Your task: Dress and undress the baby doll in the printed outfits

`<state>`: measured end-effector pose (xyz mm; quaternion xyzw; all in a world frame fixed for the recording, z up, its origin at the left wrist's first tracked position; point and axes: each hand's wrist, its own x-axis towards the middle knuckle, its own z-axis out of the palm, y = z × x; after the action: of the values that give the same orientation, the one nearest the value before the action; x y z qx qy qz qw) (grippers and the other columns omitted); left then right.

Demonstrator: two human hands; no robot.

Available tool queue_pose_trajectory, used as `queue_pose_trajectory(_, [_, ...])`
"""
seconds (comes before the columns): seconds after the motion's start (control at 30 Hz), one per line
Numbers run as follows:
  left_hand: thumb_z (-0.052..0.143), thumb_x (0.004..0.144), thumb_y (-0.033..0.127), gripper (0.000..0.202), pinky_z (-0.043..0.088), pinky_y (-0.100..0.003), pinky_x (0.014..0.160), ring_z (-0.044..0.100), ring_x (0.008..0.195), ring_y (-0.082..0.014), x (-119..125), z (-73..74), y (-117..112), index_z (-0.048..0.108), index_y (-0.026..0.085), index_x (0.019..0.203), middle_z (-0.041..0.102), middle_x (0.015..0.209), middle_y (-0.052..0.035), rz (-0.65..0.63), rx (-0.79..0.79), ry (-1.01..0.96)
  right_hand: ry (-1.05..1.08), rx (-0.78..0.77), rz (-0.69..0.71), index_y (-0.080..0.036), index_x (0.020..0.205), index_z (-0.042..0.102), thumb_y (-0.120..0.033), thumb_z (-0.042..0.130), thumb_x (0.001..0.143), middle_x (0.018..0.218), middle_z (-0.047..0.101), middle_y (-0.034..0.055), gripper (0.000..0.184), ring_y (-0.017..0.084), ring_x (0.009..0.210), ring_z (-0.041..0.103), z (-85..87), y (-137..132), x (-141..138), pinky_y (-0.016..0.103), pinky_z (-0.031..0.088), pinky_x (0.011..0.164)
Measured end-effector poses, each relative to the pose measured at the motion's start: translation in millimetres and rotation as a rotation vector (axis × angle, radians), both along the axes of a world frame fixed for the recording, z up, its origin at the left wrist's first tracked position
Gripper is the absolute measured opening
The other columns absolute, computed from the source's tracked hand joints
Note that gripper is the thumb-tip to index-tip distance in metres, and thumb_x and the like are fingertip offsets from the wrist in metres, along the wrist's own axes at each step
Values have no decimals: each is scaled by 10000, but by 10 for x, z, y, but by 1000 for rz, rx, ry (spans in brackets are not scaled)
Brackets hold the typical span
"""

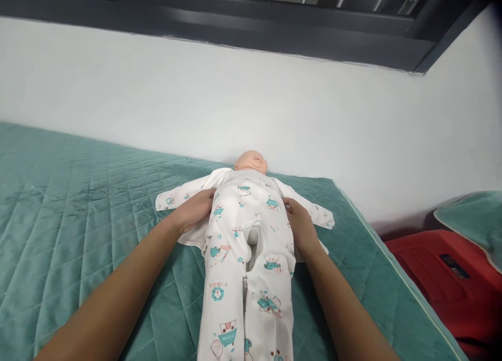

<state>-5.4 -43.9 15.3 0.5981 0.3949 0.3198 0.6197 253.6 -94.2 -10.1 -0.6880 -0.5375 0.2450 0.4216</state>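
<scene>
A baby doll lies on its back in white printed clothes, its head close to the wall. Printed baby trousers, open at the crotch, cover its legs and reach high over its chest. Beneath them is a white baby top with both sleeves spread out sideways. My left hand is closed at the trousers' left edge, fingertips partly tucked behind the cloth. On the other side my right hand pinches the right edge at about the same height. The doll's own hands are not visible.
The doll lies on a green quilted bed cover, whose piped edge runs down the right. A white wall rises behind, below a dark window frame. Beyond the bed's right edge stands a red plastic object with green cloth over it.
</scene>
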Motion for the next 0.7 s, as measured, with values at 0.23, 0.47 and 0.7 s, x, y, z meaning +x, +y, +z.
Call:
queue_pose_trajectory(0.23, [589,812,324,356,554,-359,827,664,1024,-276,45,-54,-16,680,207,1136,724,1132,-68,-15,29,-26,407,-23,54,-196,1047,627,-360,618,786,1015,736,83,308,242,831,682,3,-23,-77,360,538,725])
queue_pose_trajectory(0.47, [512,850,293,241,500,-357,858,661,939,-248,-22,-18,103,724,211,932,745,976,-44,263,510,462,-192,154,-76,-227,962,633,-360,536,868,839,706,53,190,224,761,630,61,-31,2,381,490,742])
queue_pose_trajectory(0.7, [545,888,305,177,445,-328,961,619,1041,-204,342,118,286,674,206,959,700,1093,-45,207,772,192,-38,439,180,-226,918,626,-416,587,869,1070,603,68,201,211,1007,576,216,227,-130,353,495,864])
